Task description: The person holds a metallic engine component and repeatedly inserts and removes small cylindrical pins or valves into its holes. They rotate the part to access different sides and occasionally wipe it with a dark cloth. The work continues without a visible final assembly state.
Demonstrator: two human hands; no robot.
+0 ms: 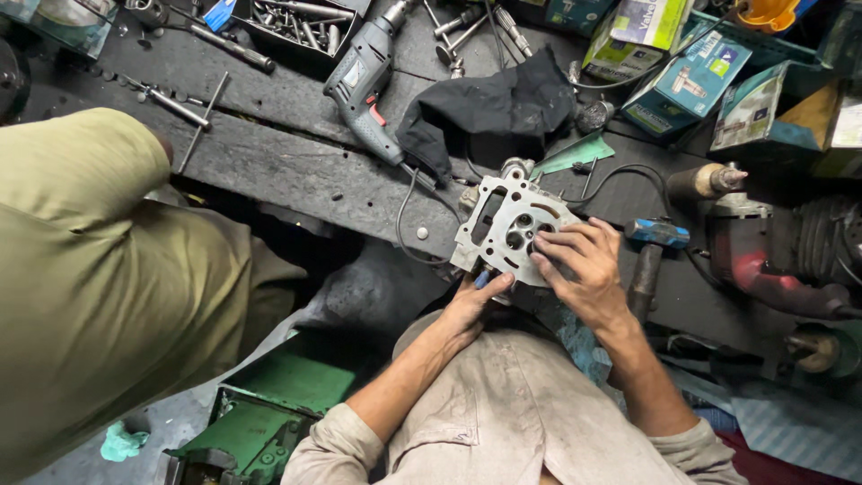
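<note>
A grey metal cylinder head (pixel 503 220) with round ports lies in front of me at the edge of a dark workbench. My left hand (pixel 474 304) grips its near lower edge from underneath, thumb up on the rim. My right hand (pixel 584 269) rests on top of its right side, with the fingertips pressed at the ports. Whether a small tool sits under those fingers is hidden.
An electric drill (pixel 364 81) and a black cloth (pixel 494 108) lie behind the head. A hammer (pixel 651 256) sits to the right, near a red machine (pixel 772 260). Cardboard boxes (pixel 691 76) stand at the back right. Another person's olive-clad leg (pixel 99 269) fills the left. A green metal part (pixel 269 422) lies below.
</note>
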